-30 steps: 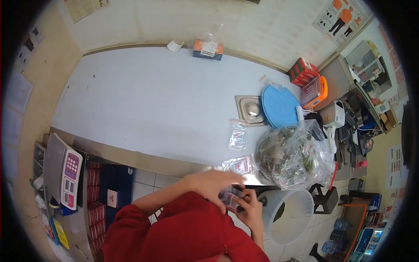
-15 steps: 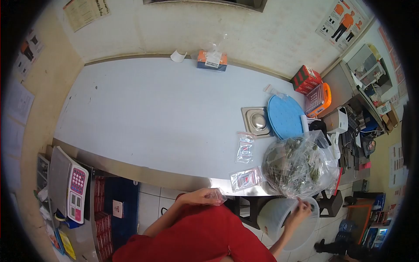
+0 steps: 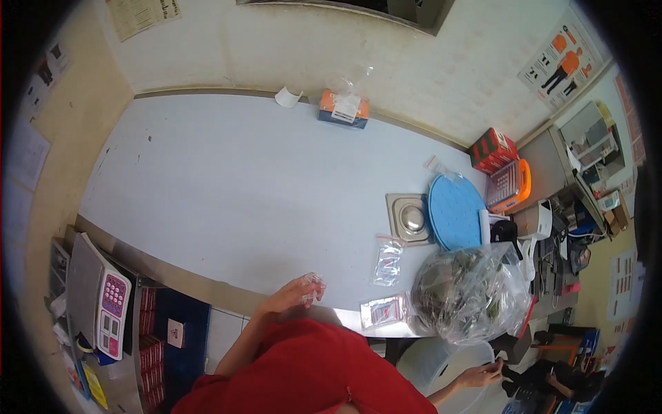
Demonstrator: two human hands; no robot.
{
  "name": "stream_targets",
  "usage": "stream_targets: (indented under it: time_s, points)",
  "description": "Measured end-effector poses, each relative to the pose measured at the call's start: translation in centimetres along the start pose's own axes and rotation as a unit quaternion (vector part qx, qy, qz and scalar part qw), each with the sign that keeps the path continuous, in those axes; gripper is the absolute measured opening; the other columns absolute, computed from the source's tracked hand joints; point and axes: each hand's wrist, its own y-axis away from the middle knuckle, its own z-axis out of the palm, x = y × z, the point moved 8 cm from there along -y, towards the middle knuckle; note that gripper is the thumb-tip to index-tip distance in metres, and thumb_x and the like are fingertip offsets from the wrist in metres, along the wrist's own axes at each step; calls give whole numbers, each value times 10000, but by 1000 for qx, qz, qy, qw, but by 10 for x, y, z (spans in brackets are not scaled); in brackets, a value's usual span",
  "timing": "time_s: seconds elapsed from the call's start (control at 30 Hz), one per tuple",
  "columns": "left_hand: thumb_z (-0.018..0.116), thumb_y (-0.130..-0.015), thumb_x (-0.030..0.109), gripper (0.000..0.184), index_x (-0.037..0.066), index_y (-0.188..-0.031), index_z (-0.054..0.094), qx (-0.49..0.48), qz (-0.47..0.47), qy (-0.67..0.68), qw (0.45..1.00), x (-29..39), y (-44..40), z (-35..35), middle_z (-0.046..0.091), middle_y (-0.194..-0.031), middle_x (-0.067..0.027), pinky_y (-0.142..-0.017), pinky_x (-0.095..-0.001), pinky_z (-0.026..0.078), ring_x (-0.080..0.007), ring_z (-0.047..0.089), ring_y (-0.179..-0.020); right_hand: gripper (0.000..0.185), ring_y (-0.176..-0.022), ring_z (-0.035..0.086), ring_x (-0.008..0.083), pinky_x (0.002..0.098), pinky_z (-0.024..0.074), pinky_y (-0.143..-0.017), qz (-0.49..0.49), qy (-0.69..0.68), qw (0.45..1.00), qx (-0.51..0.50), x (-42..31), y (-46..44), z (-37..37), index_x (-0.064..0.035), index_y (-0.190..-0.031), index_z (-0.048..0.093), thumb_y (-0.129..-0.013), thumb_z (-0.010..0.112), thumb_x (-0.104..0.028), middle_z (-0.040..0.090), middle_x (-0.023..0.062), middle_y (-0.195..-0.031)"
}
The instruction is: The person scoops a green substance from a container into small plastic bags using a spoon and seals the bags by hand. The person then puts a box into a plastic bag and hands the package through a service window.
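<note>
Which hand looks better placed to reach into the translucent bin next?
Probably the right: the right hand is beside the translucent bin, while the left hand is farther off, with clear plastic in its fingers.

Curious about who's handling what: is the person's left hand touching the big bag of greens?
Apart. The head view shows the left hand well to one side of the bag of greens, with stretches of countertop between them.

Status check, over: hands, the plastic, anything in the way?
Left hand holding clear plastic by the counter edge. Right hand over bin, grip unclear. Bulging bag crowds bin's near side.
</note>
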Motion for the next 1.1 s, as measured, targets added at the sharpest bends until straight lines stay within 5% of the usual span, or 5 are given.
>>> stream_targets:
  time_s: [0.13,0.37,0.57,0.97,1.1]
  points:
    - [421,-925,491,453,72,-1073,506,-47,22,164,985,20,-15,5,519,-1099,-106,-511,-141,357,-161,540,-878,151,-836,557,246,317,480,-640,-193,-198,957,91,-179,5,-18,4,-992,616,-861,545,33,568,137,-916]
    - [404,-902,560,526,65,-1047,508,-78,154,258,951,55,-20,29,383,-1363,-184,-533,-156,381,-263,462,-1184,178,-845,585,237,315,489,-701,-151,-642,613,-434,-387,206,27,-33,-845,630,-703,633,75,572,105,-898]
    - [361,-931,522,463,95,-1071,473,453,385,44,803,21,90,-94,469,-901,-13,-646,-235,421,-142,470,-800,259,-864,579,257,331,480,-733,-220,-639,355,-646,-456,293,5,-75,-984,611,-740,650,0,569,111,-955]
    - [482,-784,680,735,38,-1132,572,805,375,455,69,-184,318,-262,558,-1152,-83,-794,-408,449,-227,550,-999,319,-852,525,330,407,428,-733,-332,-534,573,-525,-430,318,171,-56,-1055,540,-745,613,-37,534,152,-971]
    - [482,-791,667,835,-94,-1126,556,861,264,434,38,-106,280,-218,521,-1241,-197,-939,-416,410,-317,515,-1115,403,-948,502,357,462,379,-808,-413,-401,640,-509,-492,272,268,-29,-1138,476,-747,562,-71,511,182,-1036]
